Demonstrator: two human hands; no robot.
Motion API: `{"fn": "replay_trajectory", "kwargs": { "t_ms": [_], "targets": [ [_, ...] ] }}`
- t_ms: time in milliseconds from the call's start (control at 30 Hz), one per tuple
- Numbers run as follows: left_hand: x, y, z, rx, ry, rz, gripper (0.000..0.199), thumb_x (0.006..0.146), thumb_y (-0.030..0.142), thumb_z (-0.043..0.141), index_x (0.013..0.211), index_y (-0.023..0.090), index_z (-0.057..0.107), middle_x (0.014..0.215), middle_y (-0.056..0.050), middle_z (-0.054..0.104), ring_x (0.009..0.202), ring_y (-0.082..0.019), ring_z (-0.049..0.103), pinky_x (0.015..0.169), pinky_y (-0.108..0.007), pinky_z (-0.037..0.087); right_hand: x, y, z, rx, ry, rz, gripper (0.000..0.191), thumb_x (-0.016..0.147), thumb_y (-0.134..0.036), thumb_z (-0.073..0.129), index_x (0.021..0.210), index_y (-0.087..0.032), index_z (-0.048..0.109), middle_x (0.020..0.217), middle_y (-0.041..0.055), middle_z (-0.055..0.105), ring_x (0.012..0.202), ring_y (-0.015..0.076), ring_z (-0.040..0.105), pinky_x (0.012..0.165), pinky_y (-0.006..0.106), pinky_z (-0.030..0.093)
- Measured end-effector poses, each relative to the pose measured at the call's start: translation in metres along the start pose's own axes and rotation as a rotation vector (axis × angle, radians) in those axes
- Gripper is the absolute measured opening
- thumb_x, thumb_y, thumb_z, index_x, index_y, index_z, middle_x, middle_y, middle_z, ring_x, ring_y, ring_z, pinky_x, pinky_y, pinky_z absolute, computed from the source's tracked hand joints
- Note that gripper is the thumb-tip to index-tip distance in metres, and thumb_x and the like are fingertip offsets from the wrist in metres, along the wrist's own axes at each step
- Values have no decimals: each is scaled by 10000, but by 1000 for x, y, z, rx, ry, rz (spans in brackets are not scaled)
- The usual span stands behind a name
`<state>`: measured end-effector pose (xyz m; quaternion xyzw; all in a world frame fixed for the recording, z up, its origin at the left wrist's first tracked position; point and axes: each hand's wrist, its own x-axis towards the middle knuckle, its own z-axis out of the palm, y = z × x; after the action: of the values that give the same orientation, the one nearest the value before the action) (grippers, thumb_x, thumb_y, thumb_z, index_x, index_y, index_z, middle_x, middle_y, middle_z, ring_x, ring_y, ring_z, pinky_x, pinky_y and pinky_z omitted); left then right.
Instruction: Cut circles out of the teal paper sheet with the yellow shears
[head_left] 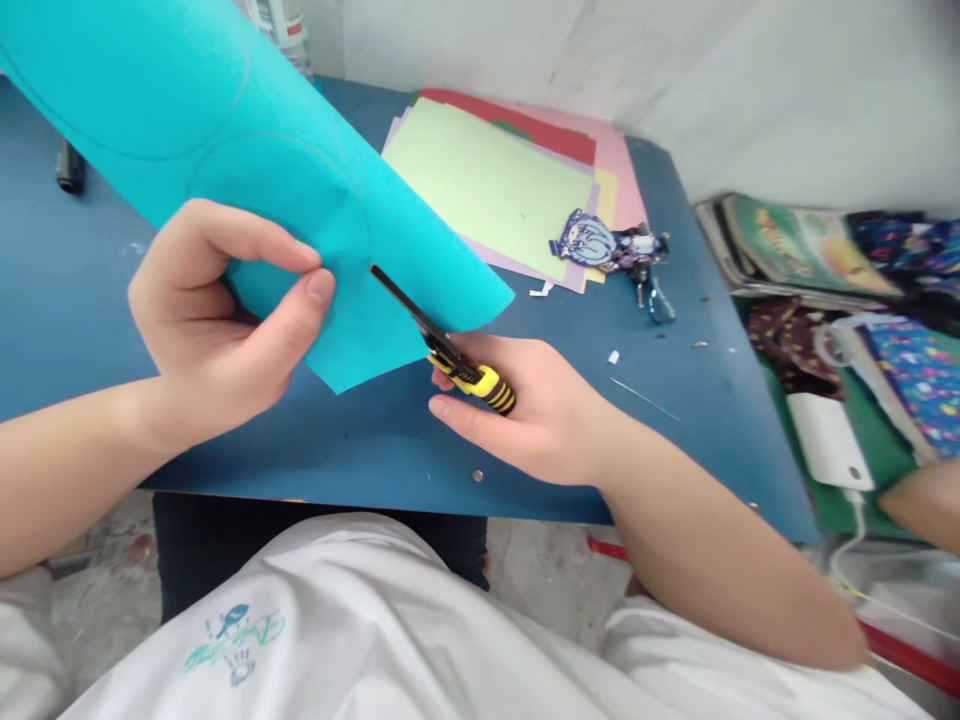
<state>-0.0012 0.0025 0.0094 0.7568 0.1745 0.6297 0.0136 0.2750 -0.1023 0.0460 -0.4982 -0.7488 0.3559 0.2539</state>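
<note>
A large turquoise sheet (300, 200) with pencilled circles slants across the upper left. My left hand (232, 300) pinches it between thumb and index finger near the middle. Black scissors with a yellow-and-black handle (491, 388) are held in my right hand (532, 405). Their blades lie at the lower part of the sheet, where a cut edge runs in from the right, and the tip reaches close to a pencilled circle. The right hand's fingers are partly hidden behind the handle.
Coloured paper sheets (487, 185) are stacked at the back of the blue table (540, 505), with a charm keychain (589, 240) on them. A black pen (70, 168) lies left. Books (817, 245), a white power bank (829, 440) and another person's arm (926, 500) are at right.
</note>
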Motion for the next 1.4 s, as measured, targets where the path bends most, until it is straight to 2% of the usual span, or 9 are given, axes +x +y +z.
{"fn": "replay_trajectory", "kwargs": {
  "t_ms": [200,333,400,533,833,1033,1133,1267,1400],
  "targets": [
    [-1,-1,1,23,2,-85,297,1063,547,850,1024,256,801,806,26,668,710,-122,666,596,-294,521,0,2,0,10,-6,7,166,999,-378,747,1034,-215,751,934,77,819,786,249,717,707,361,560],
    [-3,-14,1,-35,26,61,428,1031,629,865,1038,209,779,785,54,582,663,-83,676,634,-255,590,0,1,0,3,-1,6,164,998,-378,760,1037,-219,764,943,81,822,802,259,732,707,364,570],
    [-4,-23,-1,-51,8,53,458,1043,636,850,1075,183,787,803,54,568,713,-103,742,721,-306,659,-1,1,0,0,5,1,164,997,-377,761,1039,-219,767,937,78,822,790,253,727,700,361,568],
    [-5,-32,-3,28,-25,150,501,1083,654,738,1114,154,772,847,47,540,738,-108,777,693,-279,626,-1,2,1,-1,15,-4,177,996,-389,755,1029,-217,775,956,87,834,810,262,744,706,365,571],
    [-3,-29,1,54,-5,145,471,1059,635,706,1091,167,744,829,47,538,733,-89,754,641,-199,549,0,3,0,-6,4,-37,184,1008,-385,749,1046,-205,755,949,74,839,791,237,732,729,360,561],
    [-5,-31,0,35,5,137,487,1068,666,750,1109,181,752,829,54,541,738,-93,759,684,-248,604,-1,4,1,-3,7,-39,172,1013,-379,748,1052,-212,756,946,69,830,787,235,725,713,350,548],
    [-4,-30,-2,17,0,147,428,1068,620,766,1133,197,767,825,51,574,737,-93,748,643,-217,551,-1,4,2,-11,14,-57,167,1009,-367,747,1057,-208,764,954,67,835,792,230,726,731,349,550],
    [-2,-22,-3,7,1,57,268,1100,512,789,1126,246,810,792,44,613,739,-109,738,620,-245,543,0,4,1,-19,16,-76,172,1006,-365,749,1056,-202,767,941,63,833,780,222,715,727,343,539],
    [-2,-17,-4,6,-25,89,321,1096,554,774,1171,243,799,826,46,619,728,-103,719,612,-234,509,0,3,1,-17,9,-75,159,1007,-358,751,1049,-204,760,950,67,836,789,225,717,738,343,543]
  ]
}}
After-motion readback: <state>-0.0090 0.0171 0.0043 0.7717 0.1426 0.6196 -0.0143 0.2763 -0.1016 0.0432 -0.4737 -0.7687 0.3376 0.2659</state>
